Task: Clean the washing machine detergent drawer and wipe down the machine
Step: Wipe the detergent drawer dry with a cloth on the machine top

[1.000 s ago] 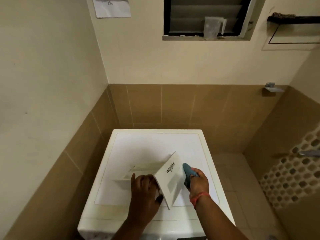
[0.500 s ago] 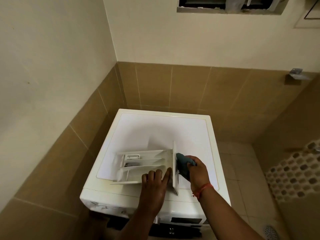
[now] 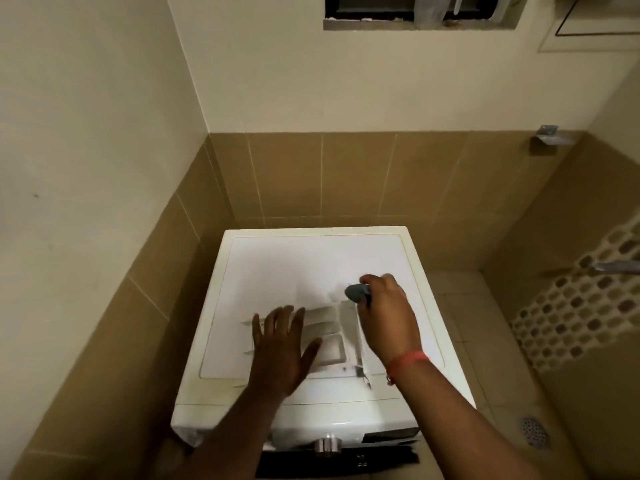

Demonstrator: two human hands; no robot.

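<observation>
So the white washing machine point(image 3: 277, 265) sits in the corner of a tan-tiled room, top panel facing up, a chrome knob point(image 3: 327, 444) showing on its front edge. Lying flat on the front half of that lid is the detergent drawer point(image 3: 330, 336), white plastic, ribbed dividers running sideways, one rounded rectangular compartment clearly visible near its right end. It's a bit blown out by glare, so finer detail is hard to read. The left hand point(image 3: 282, 351) rests on the drawer's left part, fingers spread and straight, palm down. Further right, the right hand point(image 3: 389, 313) is curled round a small grey-blue cloth point(image 3: 356, 293), just past the drawer's far right corner. There's a red thread band point(image 3: 408, 359) on that wrist.
</observation>
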